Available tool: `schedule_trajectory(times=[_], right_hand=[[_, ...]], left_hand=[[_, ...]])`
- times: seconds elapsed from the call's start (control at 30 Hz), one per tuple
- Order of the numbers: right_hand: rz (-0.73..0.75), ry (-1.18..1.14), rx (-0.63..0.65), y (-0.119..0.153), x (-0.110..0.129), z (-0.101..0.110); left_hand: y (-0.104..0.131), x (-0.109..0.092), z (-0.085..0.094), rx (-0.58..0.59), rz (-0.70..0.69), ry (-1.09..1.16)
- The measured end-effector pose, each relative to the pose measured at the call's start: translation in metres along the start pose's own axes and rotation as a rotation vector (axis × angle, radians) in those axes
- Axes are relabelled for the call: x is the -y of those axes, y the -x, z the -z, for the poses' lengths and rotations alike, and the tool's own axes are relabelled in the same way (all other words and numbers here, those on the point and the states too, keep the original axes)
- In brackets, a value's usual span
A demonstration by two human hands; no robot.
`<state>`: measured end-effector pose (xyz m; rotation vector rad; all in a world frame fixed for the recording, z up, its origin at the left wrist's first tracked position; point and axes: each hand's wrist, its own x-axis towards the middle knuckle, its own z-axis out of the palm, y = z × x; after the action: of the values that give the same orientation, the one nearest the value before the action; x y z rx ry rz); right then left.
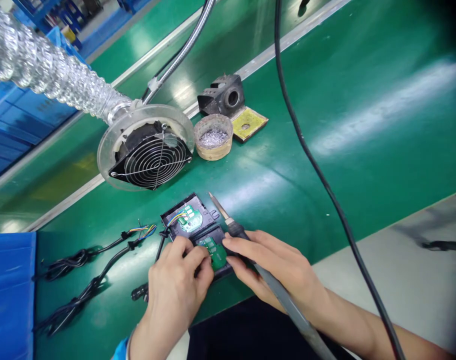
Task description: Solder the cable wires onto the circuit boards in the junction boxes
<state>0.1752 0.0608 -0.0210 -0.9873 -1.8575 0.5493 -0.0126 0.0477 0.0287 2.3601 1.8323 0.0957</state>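
My right hand (284,265) is wrapped round a soldering iron (233,227), its bare tip pointing up and away, apart from the boards. Closed fingers of my left hand (175,280) press together at the left edge of the nearer black case (218,232); what they pinch is hidden. A green circuit board (215,252) lies in that case, partly covered by the hand. Just beyond, a second black case (203,200) holds another green circuit board (192,220) with coloured wires attached. A black cable runs from the cases down behind my left hand.
Two black cables with bared coloured wires, one nearer (113,265) and one farther (80,258), lie left. A fume extractor (156,160) hangs beyond the cases, beside a solder-filled bowl (215,150) and an iron stand (222,97) with yellow sponge (246,122). A hanging black cord (310,155) crosses the right.
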Motion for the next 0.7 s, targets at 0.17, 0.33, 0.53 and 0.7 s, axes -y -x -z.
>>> schedule_trajectory(times=[0.17,0.33,0.53,0.7], right_hand=[[0.006,-0.028,-0.007,0.001,-0.001,-0.002],[-0.046,-0.174,-0.044,-0.003,-0.001,0.019],[-0.038,-0.381,0.037,-0.004,-0.001,0.034],[-0.018,-0.420,0.033,-0.006,-0.002,0.025]], left_hand=[[0.001,-0.008,-0.004,-0.052,0.041,-0.057],[0.003,-0.006,-0.007,-0.085,0.047,-0.010],[0.002,-0.004,-0.008,-0.088,0.030,0.023],[0.001,-0.004,-0.008,-0.057,0.027,0.031]])
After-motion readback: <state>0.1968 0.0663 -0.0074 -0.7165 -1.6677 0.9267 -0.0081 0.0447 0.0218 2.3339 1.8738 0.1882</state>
